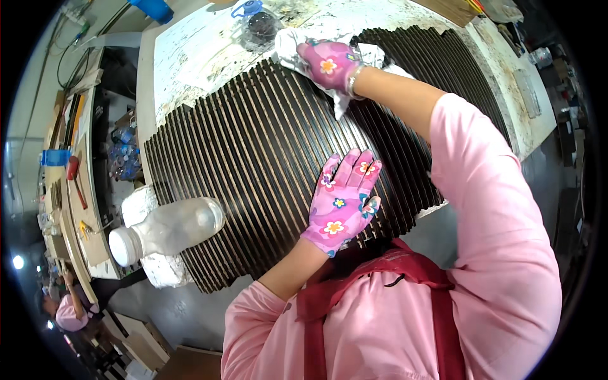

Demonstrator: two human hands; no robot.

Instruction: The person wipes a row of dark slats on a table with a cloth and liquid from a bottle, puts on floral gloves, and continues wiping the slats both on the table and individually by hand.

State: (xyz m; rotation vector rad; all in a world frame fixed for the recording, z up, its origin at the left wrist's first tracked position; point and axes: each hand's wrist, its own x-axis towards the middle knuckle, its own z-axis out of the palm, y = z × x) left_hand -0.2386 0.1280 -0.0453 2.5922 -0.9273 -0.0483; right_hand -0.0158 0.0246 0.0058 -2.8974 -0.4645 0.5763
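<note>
Long dark strips [253, 145] with pale edges lie side by side across the table in front of me. My left hand [342, 202], in a pink flowered glove, rests flat on the near part of the strips with its fingers stretched out. Further off, my right hand [329, 65], gloved alike, presses a crumpled white cloth [293, 49] with dark stains onto the far ends of the strips. Its fingers are bent over the cloth, and part of the cloth hangs toward me below the wrist.
A cloudy clear bottle [180, 225] with a white cap lies across the strips' left side, beside a white foam block [142, 206]. Behind the strips stands a clear container [258, 28] with dark contents. At left, a red-handled tool [73, 171] lies on a bench; another person [71, 310] is beyond.
</note>
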